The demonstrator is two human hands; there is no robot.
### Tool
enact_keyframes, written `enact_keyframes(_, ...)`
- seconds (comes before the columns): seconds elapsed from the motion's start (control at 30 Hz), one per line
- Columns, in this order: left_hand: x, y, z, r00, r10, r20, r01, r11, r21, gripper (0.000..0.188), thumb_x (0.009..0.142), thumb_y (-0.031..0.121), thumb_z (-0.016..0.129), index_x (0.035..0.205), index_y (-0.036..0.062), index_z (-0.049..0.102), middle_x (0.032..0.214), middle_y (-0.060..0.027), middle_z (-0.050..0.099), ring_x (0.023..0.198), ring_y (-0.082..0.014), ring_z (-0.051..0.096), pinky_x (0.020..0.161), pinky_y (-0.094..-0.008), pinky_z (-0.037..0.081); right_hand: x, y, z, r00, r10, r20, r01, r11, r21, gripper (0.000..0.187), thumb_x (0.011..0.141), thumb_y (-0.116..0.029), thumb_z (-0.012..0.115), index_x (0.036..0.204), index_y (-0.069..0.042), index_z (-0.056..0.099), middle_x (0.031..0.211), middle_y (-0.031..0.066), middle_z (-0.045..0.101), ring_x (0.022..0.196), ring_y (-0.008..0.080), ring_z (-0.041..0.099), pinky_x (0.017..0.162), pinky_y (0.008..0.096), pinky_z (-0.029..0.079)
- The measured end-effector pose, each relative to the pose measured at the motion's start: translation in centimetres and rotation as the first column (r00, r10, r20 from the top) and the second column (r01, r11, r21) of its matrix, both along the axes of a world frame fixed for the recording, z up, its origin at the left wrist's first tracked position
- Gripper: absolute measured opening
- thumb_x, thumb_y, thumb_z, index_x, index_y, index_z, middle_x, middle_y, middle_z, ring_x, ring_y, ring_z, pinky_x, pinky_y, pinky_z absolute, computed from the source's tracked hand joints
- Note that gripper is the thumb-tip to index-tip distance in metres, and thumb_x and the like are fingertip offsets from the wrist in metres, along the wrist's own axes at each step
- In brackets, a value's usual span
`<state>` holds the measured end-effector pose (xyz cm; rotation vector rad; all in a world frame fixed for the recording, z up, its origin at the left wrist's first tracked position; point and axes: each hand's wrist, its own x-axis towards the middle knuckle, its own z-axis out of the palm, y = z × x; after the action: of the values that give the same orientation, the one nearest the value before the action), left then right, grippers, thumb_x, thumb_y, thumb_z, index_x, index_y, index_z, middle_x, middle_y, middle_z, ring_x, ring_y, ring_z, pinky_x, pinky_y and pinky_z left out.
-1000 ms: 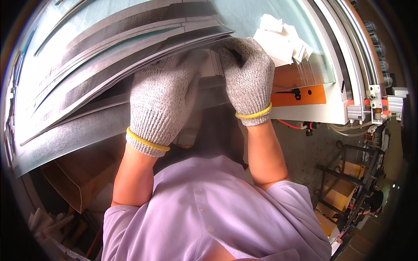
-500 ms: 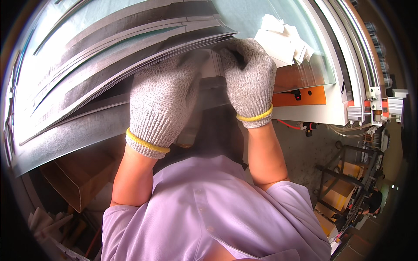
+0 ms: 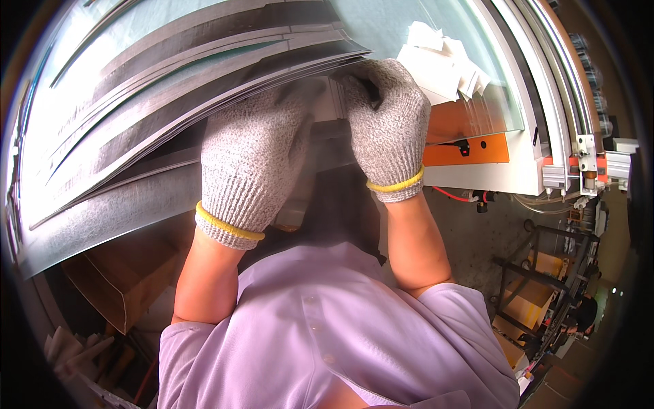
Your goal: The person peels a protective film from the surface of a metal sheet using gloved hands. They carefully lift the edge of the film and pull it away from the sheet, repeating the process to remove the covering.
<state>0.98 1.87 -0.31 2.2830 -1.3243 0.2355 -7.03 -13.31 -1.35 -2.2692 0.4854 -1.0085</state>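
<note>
Sheets (image 3: 218, 82): long, thin, layered; charcoal bands, pale edges, glare toward left; lying over glass (image 3: 375, 27). Left hand (image 3: 252, 150): grey-gloved, yellow-hemmed; at sheets' near edge, fingertips hidden beneath, grip cannot be told. Right hand (image 3: 390, 123): gloved alike; fingers curled at sheets' right end, grip likewise unclear. Paper (image 3: 436, 68): white, right of sheets.

A: ok so where's everything sitting?
B: sheet stack (image 3: 204, 102) is on the left of the desk (image 3: 375, 24), paper pieces (image 3: 443, 71) lie right of it, same desk
A: and off the desk?
B: cardboard box (image 3: 112, 283) low on the left, below the near edge. frame rack (image 3: 565, 234) well off right, cartons (image 3: 528, 307) in it
</note>
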Motion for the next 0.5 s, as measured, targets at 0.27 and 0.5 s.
enact_keyframes(0.27,0.03,0.04,0.02,1.000,-0.001,0.006,0.001,1.000,-0.018,0.032,0.092,0.014,0.065,0.123,0.0121,0.071,0.123,-0.0135,0.069,0.105,-0.0369,0.067,0.094,-0.0445,0.052,0.04,0.14,0.21,1.000,-0.014,-0.016,0.015,1.000,0.026,0.010,0.085,-0.006,0.069,0.093,-0.003,0.073,0.090,0.0152,0.070,0.087,0.0352,0.068,0.078,0.0429,0.054)
enact_keyframes(0.5,-0.10,-0.07,0.08,1.000,-0.003,0.000,0.003,0.999,-0.038,0.032,0.091,0.013,0.065,0.123,0.0124,0.071,0.123,-0.0130,0.069,0.106,-0.0362,0.067,0.094,-0.0442,0.052,0.07,0.07,0.11,1.000,0.011,0.012,-0.011,0.999,0.031,0.010,0.084,-0.005,0.069,0.094,-0.002,0.073,0.089,0.0154,0.069,0.084,0.0353,0.068,0.076,0.0427,0.054)
